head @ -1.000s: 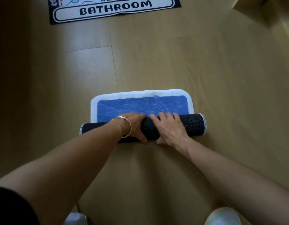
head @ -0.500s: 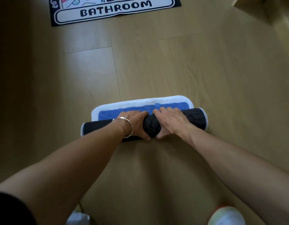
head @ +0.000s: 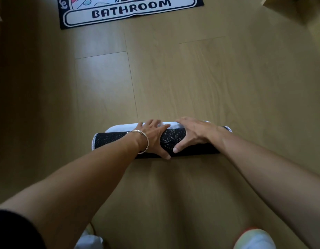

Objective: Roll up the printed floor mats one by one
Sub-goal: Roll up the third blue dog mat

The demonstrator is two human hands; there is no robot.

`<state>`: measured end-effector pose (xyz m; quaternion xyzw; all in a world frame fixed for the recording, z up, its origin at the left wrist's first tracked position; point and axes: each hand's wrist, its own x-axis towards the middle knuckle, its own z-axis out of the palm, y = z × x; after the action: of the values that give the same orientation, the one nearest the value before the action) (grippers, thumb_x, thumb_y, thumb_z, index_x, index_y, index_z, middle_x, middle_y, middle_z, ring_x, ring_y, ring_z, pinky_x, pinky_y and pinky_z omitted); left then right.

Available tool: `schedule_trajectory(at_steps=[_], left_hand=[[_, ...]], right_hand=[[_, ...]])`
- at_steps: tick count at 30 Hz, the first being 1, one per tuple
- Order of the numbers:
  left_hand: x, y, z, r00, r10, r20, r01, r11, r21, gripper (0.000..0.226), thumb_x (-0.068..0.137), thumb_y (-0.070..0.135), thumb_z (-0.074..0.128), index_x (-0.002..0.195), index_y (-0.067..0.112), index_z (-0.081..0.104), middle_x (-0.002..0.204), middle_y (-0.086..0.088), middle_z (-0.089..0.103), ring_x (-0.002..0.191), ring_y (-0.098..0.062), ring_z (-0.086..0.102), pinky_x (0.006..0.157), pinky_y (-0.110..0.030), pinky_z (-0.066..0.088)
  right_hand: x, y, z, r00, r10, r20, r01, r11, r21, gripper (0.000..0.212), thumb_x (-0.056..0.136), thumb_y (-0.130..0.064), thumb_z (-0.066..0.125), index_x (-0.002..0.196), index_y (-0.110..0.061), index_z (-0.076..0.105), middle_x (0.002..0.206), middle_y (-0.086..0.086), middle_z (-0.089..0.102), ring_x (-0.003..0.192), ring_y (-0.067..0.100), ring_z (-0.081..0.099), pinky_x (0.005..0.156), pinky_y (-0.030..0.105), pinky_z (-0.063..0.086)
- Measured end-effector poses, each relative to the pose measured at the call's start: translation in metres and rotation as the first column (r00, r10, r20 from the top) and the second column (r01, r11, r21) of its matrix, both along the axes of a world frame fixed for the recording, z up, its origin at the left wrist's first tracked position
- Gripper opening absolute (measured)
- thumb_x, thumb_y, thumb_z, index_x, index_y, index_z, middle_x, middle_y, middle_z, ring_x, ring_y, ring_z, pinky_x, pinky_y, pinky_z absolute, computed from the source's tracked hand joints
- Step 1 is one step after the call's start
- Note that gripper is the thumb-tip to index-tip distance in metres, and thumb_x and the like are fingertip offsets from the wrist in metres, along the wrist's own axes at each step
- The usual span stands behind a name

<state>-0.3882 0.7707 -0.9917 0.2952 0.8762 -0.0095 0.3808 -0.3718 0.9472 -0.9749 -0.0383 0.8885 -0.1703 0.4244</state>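
Mat roll: dark floor mat with a black, white-dotted backing [head: 172,141], rolled into a near-complete cylinder lying crosswise on the light wooden plank floor [head: 191,78], in the middle of the head view, just ahead of the person. Narrow strip of its white border [head: 119,128] shows flat on the floor along the far side of the roll; white stitched edging is visible at both ends. Left hand [head: 152,137] lies splayed on top of the roll near its middle, fingers reaching over to the white strip, thumb down the near side; it presses and is not closed round the mat. Thin silver bangle [head: 144,141] on the left wrist. Right hand [head: 194,134] lies just beside it, likewise spread wide and pressing, thumb on the near face. Second mat, black-bordered with a white panel reading "BATHROOM" [head: 130,10], lies flat well apart at the far edge. White shoe [head: 254,239] at bottom right.
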Motion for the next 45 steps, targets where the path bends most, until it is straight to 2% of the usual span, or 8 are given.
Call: schedule_trajectory(at_steps=[6, 15, 25, 30, 35, 38, 41, 45], left_hand=[[-0.005, 0.004, -0.002, 0.994, 0.074, 0.084, -0.066, 0.994, -0.086, 0.141, 0.048, 0.076, 0.073, 0.149, 0.026, -0.011, 0.155, -0.002, 0.013, 0.144, -0.023, 0.01, 0.112, -0.059, 0.014], [0.004, 0.001, 0.006, 0.991, -0.066, -0.119, 0.06, 0.997, -0.053, 0.107, 0.041, 0.082, 0.069, 0.123, 0.018, 0.042, 0.115, -0.002, 0.041, 0.107, -0.019, 0.039, 0.091, -0.039, 0.043], [-0.001, 0.012, 0.017, 0.981, -0.175, -0.084, 0.165, 0.98, -0.112, 0.095, 0.054, 0.068, 0.076, 0.127, 0.022, 0.037, 0.116, -0.001, 0.056, 0.102, -0.024, 0.06, 0.07, -0.031, 0.039], [-0.023, 0.029, 0.031, 0.975, -0.103, -0.199, 0.091, 0.993, -0.07, 0.094, 0.057, 0.071, 0.072, 0.131, 0.026, 0.035, 0.113, -0.004, 0.057, 0.097, -0.028, 0.061, 0.072, -0.034, 0.044], [-0.056, 0.068, 0.072, 0.914, 0.16, -0.372, -0.134, 0.987, 0.093, 0.082, 0.061, 0.07, 0.07, 0.121, 0.023, 0.042, 0.109, -0.007, 0.06, 0.092, -0.03, 0.062, 0.066, -0.031, 0.042], [-0.076, 0.107, 0.096, 0.831, 0.51, -0.224, -0.421, 0.839, 0.345, 0.073, 0.06, 0.068, 0.071, 0.109, 0.019, 0.047, 0.092, -0.004, 0.059, 0.083, -0.027, 0.06, 0.064, -0.03, 0.04], [-0.095, 0.159, 0.11, 0.632, 0.764, 0.13, -0.677, 0.463, 0.572, 0.082, 0.058, 0.066, 0.072, 0.113, 0.009, 0.052, 0.099, -0.004, 0.062, 0.091, -0.021, 0.062, 0.076, -0.032, 0.05], [-0.117, 0.228, 0.143, 0.297, 0.791, 0.535, -0.858, -0.026, 0.514, 0.085, 0.066, 0.059, 0.072, 0.126, 0.003, 0.048, 0.117, -0.011, 0.061, 0.101, -0.028, 0.061, 0.09, -0.036, 0.049]], right_hand=[[-0.001, -0.002, 0.002, 1.0, 0.014, 0.003, -0.015, 0.998, 0.057, 0.11, 0.058, -0.065, 0.078, 0.146, -0.021, 0.028, 0.139, 0.001, 0.04, 0.131, 0.022, 0.036, 0.095, 0.037, 0.039], [0.01, -0.003, -0.003, 0.962, 0.251, -0.107, -0.227, 0.954, 0.195, 0.098, 0.052, -0.084, 0.063, 0.117, -0.013, 0.047, 0.114, 0.002, 0.042, 0.112, 0.022, 0.038, 0.097, 0.041, 0.035], [0.014, 0.0, 0.002, 0.974, 0.226, 0.005, -0.222, 0.957, 0.188, 0.088, 0.054, -0.073, 0.073, 0.118, -0.021, 0.042, 0.112, 0.002, 0.057, 0.106, 0.028, 0.056, 0.084, 0.039, 0.047], [-0.004, 0.019, 0.025, 0.959, 0.194, -0.207, -0.145, 0.961, 0.234, 0.077, 0.063, -0.069, 0.071, 0.117, -0.019, 0.048, 0.116, 0.002, 0.059, 0.109, 0.026, 0.056, 0.074, 0.037, 0.038], [-0.032, 0.063, 0.061, 0.77, 0.149, -0.62, 0.017, 0.967, 0.253, 0.083, 0.073, -0.058, 0.068, 0.139, -0.018, 0.039, 0.142, 0.005, 0.041, 0.135, 0.024, 0.032, 0.112, 0.042, 0.018], [-0.044, 0.088, 0.089, 0.602, -0.06, -0.796, 0.206, 0.975, 0.082, 0.072, 0.084, -0.033, 0.063, 0.145, -0.014, 0.032, 0.152, 0.012, 0.026, 0.142, 0.028, 0.021, 0.116, 0.042, 0.015], [-0.054, 0.109, 0.112, 0.536, -0.368, -0.76, 0.353, 0.915, -0.195, 0.066, 0.083, -0.024, 0.057, 0.144, -0.014, 0.035, 0.144, 0.014, 0.036, 0.132, 0.031, 0.036, 0.11, 0.036, 0.03], [-0.066, 0.129, 0.126, 0.488, -0.723, -0.488, 0.485, 0.69, -0.537, 0.072, 0.069, -0.04, 0.053, 0.137, -0.019, 0.043, 0.129, 0.013, 0.052, 0.12, 0.029, 0.05, 0.101, 0.037, 0.041]])
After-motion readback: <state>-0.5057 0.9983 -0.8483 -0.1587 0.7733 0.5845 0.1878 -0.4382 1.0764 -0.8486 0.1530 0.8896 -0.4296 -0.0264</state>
